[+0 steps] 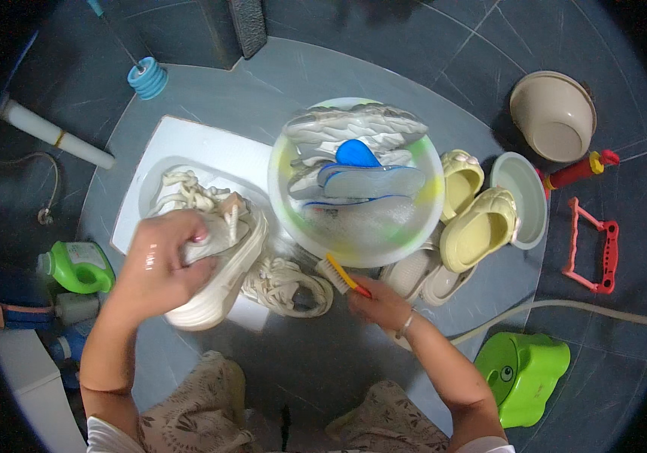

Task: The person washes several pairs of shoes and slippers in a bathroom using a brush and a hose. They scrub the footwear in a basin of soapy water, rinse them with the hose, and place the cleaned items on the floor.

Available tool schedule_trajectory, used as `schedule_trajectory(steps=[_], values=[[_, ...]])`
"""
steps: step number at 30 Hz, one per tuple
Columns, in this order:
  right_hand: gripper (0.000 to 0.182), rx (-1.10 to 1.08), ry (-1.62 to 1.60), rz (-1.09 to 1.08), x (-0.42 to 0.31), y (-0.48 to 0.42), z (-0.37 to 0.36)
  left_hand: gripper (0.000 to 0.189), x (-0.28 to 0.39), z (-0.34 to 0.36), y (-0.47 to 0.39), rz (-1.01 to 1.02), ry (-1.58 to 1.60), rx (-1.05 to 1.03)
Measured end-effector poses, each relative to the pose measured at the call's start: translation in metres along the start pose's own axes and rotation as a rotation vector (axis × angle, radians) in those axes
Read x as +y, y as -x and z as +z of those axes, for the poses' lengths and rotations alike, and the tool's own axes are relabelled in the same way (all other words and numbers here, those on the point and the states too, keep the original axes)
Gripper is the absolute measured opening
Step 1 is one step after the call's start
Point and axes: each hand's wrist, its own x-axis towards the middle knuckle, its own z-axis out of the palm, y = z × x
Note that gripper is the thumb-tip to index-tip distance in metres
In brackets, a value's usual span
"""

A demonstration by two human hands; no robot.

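Note:
My left hand [156,266] grips a wet cream sneaker [238,255] by its opening, thumb and fingers at the collar. The sneaker is tilted above a white squat toilet pan [210,139], with cream laces [193,189] bunched beyond it. In my right hand [383,303] is a scrubbing brush [339,274] with a yellow and red handle and pale bristles. Its head is near the rim of a round basin [357,257], apart from the held sneaker. Another cream sneaker [292,289] lies between my hands. Sudsy water in the basin surrounds blue-edged insoles [377,182] and a grey-white shoe [357,125].
Yellow clogs [476,232] and beige slippers [414,272] sit right of the basin. A hose [555,306] runs past a green stool [527,374]. On the left are a green detergent bottle [82,266] and a white pipe [57,133]. A beige bucket [555,116] stands far right.

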Motion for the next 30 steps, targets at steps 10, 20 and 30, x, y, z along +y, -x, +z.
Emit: schedule_trajectory(steps=[10, 20, 30], values=[[0.024, 0.504, 0.336, -0.241, 0.008, -0.049, 0.012, 0.026, -0.041, 0.113, -0.021, 0.010, -0.052, 0.017], [0.023, 0.378, 0.258, 0.008, -0.057, 0.004, -0.073, 0.034, -0.002, 0.205, -0.059, 0.086, 0.312, -0.569], [0.029, 0.232, 0.512, -0.021, -0.089, 0.069, -0.077, 0.027, -0.033, 0.217, -0.042, 0.701, -0.349, -0.477]])
